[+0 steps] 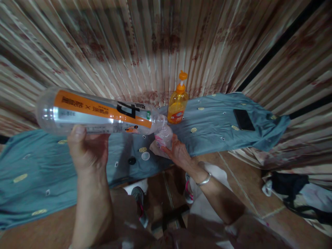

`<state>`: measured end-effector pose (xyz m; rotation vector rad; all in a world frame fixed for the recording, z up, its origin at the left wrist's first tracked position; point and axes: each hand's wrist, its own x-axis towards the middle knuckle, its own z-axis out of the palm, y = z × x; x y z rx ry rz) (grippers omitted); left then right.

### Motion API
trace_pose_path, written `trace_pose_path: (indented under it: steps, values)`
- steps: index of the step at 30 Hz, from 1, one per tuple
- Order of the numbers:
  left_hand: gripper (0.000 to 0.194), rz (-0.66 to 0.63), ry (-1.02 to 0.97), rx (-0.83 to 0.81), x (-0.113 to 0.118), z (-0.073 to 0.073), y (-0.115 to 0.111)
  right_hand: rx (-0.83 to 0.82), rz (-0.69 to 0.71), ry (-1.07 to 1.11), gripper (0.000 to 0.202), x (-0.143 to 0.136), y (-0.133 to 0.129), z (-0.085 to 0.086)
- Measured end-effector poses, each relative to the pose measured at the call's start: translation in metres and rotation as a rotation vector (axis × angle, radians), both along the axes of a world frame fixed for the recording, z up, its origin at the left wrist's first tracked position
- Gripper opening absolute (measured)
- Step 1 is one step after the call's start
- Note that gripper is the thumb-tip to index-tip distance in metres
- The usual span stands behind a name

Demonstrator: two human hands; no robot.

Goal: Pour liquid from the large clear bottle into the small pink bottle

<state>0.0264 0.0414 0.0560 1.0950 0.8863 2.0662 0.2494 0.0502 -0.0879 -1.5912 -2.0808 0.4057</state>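
My left hand (89, 147) is wrapped round a large clear plastic bottle (103, 112) with an orange and silver label. The bottle lies nearly level, its neck pointing right and tipped slightly down. That neck meets the mouth of a small clear bottle (164, 136) with pink marks, which leans toward it. My right hand (177, 152) grips the small bottle from its right side. Whether liquid passes between the two I cannot make out. Below them, a black cap (132, 161) and a whitish round lid (145, 156) rest on the blue cloth (207, 138).
An orange pump bottle (178, 103) stands behind the small bottle. A black phone (243, 120) lies on the cloth's right part. Pleated patterned curtains (145, 45) hang behind. Dark bars (280, 45) cross at the right. Cloth items and a strap (290, 186) lie at lower right.
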Motion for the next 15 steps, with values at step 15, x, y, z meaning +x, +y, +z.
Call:
trace_pose_path:
  steps: [15]
  values:
    - [0.046, -0.004, -0.034, 0.015, -0.0035, -0.0046, 0.002, 0.003, 0.003, -0.035, 0.051, 0.0002, -0.0008, 0.0047]
